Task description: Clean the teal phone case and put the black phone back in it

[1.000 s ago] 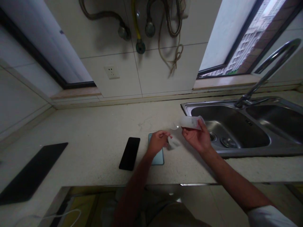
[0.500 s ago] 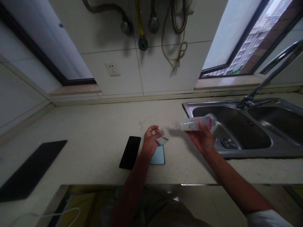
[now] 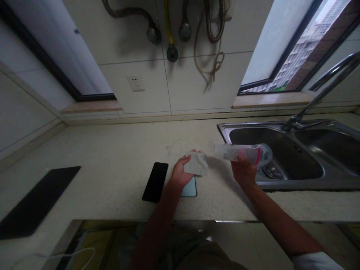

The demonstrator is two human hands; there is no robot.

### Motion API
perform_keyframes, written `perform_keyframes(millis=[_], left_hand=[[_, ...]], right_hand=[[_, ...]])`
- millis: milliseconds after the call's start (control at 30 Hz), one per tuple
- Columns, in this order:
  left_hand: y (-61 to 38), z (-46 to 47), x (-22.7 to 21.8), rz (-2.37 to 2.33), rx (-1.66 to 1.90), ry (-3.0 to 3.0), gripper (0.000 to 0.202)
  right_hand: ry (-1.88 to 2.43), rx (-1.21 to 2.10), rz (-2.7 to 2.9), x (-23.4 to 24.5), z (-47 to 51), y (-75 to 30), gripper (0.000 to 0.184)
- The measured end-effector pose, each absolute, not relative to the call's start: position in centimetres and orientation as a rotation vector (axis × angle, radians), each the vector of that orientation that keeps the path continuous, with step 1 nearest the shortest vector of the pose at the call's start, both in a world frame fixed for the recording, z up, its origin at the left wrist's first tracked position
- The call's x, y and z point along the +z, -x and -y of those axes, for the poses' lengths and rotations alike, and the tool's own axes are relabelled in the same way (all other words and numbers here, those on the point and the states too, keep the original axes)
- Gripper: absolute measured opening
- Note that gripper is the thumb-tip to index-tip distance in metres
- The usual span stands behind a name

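Note:
My left hand (image 3: 180, 173) is closed on a small white cloth (image 3: 196, 164), holding it up above the counter. My right hand (image 3: 243, 170) grips a clear plastic bottle (image 3: 243, 153) with a pink label, laid sideways with its mouth pointing left toward the cloth. A small gap separates bottle mouth and cloth. Under my left hand a light blue phone (image 3: 189, 187) lies flat on the counter, partly hidden by the hand. A black phone (image 3: 155, 181) lies just left of it.
A steel double sink (image 3: 292, 155) with a curved tap (image 3: 323, 90) sits at the right. A black mat (image 3: 35, 200) lies at the left on the pale counter (image 3: 112, 157). Hoses hang on the tiled wall above a socket (image 3: 135, 82). A white cable (image 3: 70, 255) lies below.
The right hand tipped the bottle onto its side, mouth toward the left. The left hand spread the cloth out and raised it nearer the bottle mouth.

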State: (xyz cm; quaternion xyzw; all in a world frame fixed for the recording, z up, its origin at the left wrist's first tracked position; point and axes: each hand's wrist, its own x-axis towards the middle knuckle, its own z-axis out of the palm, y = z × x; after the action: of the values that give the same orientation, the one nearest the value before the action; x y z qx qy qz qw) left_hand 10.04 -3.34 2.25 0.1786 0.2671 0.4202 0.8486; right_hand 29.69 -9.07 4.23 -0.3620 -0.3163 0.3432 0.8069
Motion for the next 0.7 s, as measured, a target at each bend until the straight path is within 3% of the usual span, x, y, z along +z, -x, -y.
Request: perform_keyframes(millis=[200, 400, 567, 700], left_hand=[[-10.7, 3.5, 2.0, -0.605, 0.788, -0.354, 0.04], [-10.7, 3.6, 2.4, -0.671, 0.778, -0.283, 0.04], [-10.8, 3.6, 2.3, -0.675, 0.772, -0.342, 0.046], [-10.9, 3.5, 2.3, -0.687, 0.787, -0.27, 0.042]], right_hand=[[1.179, 0.803, 1.147, 4.0, 10.5, -28.9, 0.036], [1.005, 0.715, 0.882, 3.1, 10.9, -29.2, 0.032], [1.088, 0.909, 1.102, 3.6, 11.0, -29.2, 0.042], [1.084, 0.893, 1.06, 3.5, 11.0, -29.1, 0.033]])
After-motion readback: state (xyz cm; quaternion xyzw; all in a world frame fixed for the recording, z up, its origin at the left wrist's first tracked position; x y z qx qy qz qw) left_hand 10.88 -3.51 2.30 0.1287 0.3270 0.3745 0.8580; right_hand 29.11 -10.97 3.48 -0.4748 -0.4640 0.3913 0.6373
